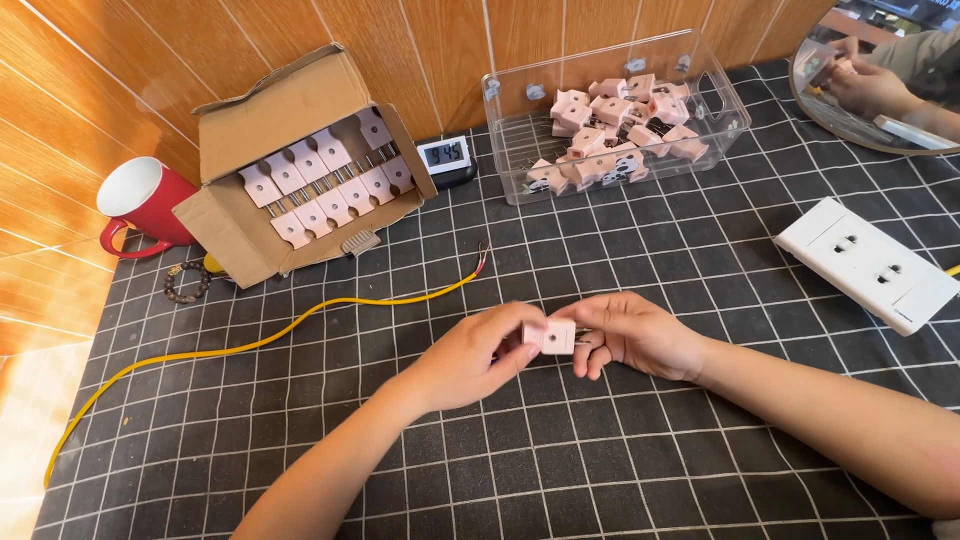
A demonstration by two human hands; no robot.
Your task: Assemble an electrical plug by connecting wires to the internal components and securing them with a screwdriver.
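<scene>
Both hands meet at the middle of the table: the left hand (468, 362) and the right hand (625, 333) pinch one small pink plug (550, 337) between them, thumb and fingers pressed on its opposite sides, just above the cloth. The plug is a squarish pale-pink block with a small round hole in its face; whether its pins show I cannot tell, the right fingers cover that side.

Under them lies a black tablecloth (600, 480) with a white grid. At eleven o'clock from the hands a yellow wire (260, 343) runs off toward nine o'clock and down to the table's left edge, its bare end near the hands but apart from them. Nothing lies between the hands and the boxes further back.

At ten o'clock sits an open brown cardboard box (290, 115) tipped on its side, with pink plugs packed in neat rows. Beside it at nine o'clock stands a red mug (150, 205) with a white inside, and a bead bracelet (187, 282) lies just below it. At twelve o'clock a small digital clock (446, 158) with a grey screen stands against the wooden wall. At one o'clock a clear plastic tub (715, 95) holds a loose heap of the same pink plugs. At three o'clock lies a white socket strip (865, 265), and at two o'clock a round mirror (880, 85).
</scene>
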